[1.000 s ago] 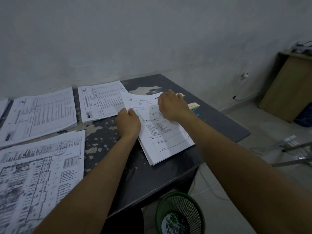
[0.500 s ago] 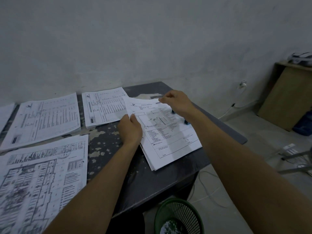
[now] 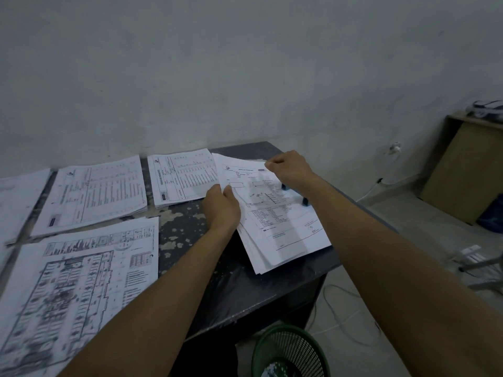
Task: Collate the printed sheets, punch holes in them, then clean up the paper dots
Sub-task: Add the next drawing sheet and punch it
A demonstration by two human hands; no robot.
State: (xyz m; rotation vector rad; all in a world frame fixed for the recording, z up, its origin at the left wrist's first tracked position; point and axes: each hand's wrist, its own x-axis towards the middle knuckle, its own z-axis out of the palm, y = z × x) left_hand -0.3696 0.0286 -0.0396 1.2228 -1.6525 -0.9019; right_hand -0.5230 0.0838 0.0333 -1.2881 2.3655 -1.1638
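A collated stack of printed sheets (image 3: 283, 227) lies at the right end of the dark table (image 3: 217, 281), its far edge lifted. My left hand (image 3: 221, 206) grips the stack's left edge. My right hand (image 3: 290, 167) pinches the top far corner of the stack. Under my right forearm, dark parts of what may be the hole punch (image 3: 304, 201) rest on the top sheet; most of it is hidden. Three other piles of printed sheets lie to the left: one with tables (image 3: 182, 176), a second with tables (image 3: 92, 195), and a floor-plan pile (image 3: 79, 289).
A green mesh waste basket (image 3: 288, 352) with paper scraps stands on the floor below the table's front right corner. Cables (image 3: 340, 319) run across the floor. A wooden cabinet (image 3: 462, 170) stands at the right. The wall is close behind the table.
My right hand moved from the stack's middle to its far top corner and lifted it. The cream punch body seen earlier at the far right is now hidden. The camera tilted up.
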